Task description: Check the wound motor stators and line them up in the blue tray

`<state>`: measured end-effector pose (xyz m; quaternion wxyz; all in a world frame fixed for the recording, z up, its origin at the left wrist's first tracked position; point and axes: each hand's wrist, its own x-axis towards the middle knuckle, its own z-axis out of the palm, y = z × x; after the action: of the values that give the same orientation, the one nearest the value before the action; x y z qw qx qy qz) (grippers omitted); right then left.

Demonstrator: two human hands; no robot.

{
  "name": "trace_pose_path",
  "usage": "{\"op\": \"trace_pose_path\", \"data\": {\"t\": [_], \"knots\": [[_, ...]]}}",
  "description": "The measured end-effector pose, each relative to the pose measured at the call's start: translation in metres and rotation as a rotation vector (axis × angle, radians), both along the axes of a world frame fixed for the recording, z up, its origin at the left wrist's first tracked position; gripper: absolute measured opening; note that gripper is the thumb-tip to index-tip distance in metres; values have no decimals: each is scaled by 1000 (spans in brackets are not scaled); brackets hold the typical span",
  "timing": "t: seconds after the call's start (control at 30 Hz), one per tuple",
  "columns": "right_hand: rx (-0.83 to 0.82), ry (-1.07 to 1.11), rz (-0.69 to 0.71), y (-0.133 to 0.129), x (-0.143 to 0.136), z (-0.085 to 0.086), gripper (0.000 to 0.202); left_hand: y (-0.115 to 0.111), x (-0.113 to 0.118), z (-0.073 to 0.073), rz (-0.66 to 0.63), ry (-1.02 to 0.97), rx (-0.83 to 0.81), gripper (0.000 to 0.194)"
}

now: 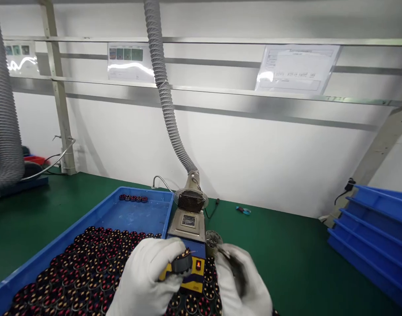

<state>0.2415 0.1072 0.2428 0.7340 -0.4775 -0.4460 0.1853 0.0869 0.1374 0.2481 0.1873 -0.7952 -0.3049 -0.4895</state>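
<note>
Blue tray (131, 217) sat left, round parts (98, 263) filling its near side; boxy machine (188, 226) at its right. Left hand (150, 274) pinched a black coil (182, 263) before the machine — right hand (242, 281) nearby, finger state (blurred) couldn't tell.

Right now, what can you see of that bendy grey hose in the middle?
The grey hose is long and round, with ridges all along; it looks like bendy plastic. Its top runs out of the picture. It curves down to the right, in front of the metal rails and white wall, and its bottom joins a metal funnel above the blue and yellow machine. Neither left hand nor right hand touches it.
</note>
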Motion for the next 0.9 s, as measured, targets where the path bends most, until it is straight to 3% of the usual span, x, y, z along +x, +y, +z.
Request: {"op": "trace_pose_path", "data": {"t": [0.13,0.23,0.4,0.53,0.63,0.8,0.9], "knots": [[-31,311,559,17,-32,-4,39,8,-16,0,-25,-29,-23,19],[-51,409,752,26,-49,-16,36,13,-21,-1,-57,-27,-13,22],[-90,431,760,34,-52,-36,38,15,-25,-2,-163,-39,-48,29],[-102,419,718,28,-50,-34,40,12,-28,2,-276,-105,-143,40],[-102,432,706,24,-51,-31,37,11,-30,5,-428,-150,-299,35],[-122,452,718,24,-53,-31,32,15,-27,4,-604,-476,-622,22],[-142,435,751,24,-49,-32,33,16,-28,1,-620,-718,-782,20]]}}
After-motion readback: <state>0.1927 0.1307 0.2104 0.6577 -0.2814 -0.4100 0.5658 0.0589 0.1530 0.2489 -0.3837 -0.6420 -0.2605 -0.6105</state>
